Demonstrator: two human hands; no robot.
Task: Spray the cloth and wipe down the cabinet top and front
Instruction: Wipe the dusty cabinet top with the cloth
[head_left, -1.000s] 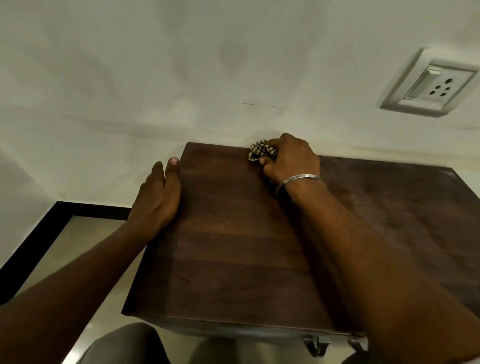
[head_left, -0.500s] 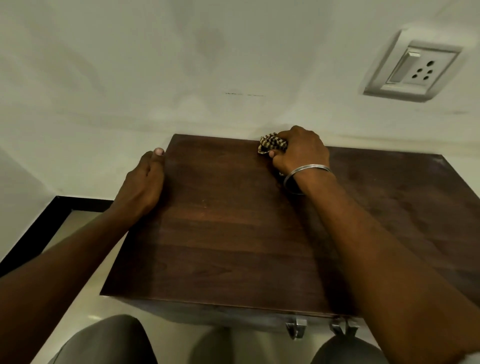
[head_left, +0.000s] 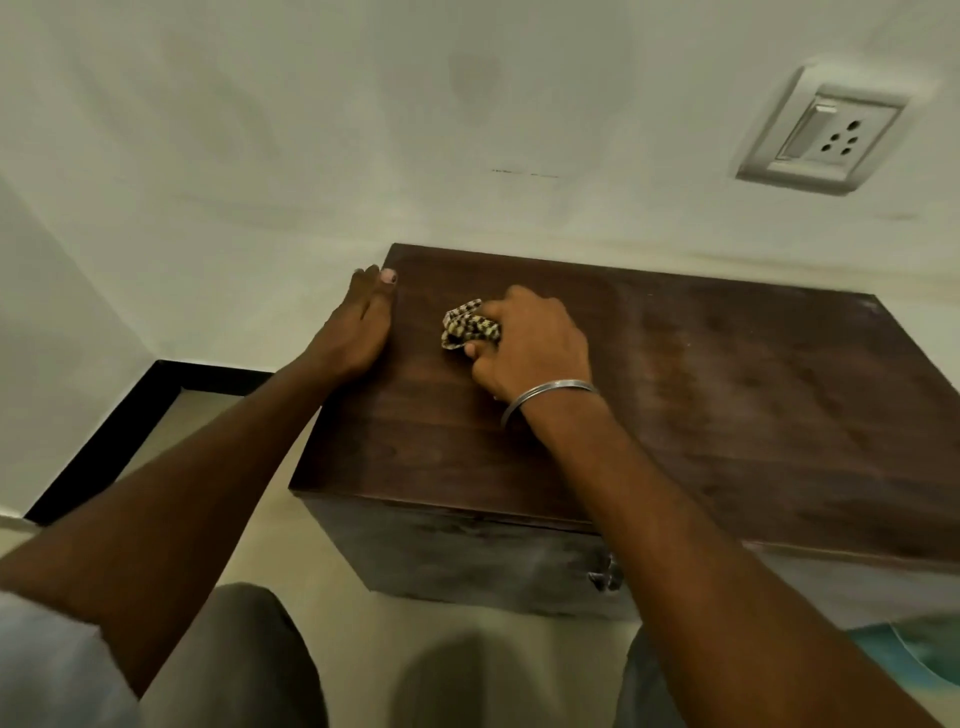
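Wood: dark brown cabinet (head_left: 701, 415) top, grain running left to right, back edge against a pale wall (head_left: 260, 156).
Cloth (head_left: 469, 328): small checked wad, yellow and black, lying on the top near its left back corner.
Right hand (head_left: 524, 345): my grip is closed round the cloth, fingers curled over it, pressing it to the wood; a loose end sticks out to the left.
Bangle (head_left: 545, 392): plain metal, on my right wrist.
Left hand (head_left: 361, 325): flat and loose, holding nothing, palm laid along the cabinet's left edge, fingertips toward the wall.
Front: dull, smeared; a metal handle (head_left: 605, 574) partly hidden by my right forearm.
Socket (head_left: 826, 137): white, on the wall above right.
Floor (head_left: 208, 415): pale, black skirting at left.
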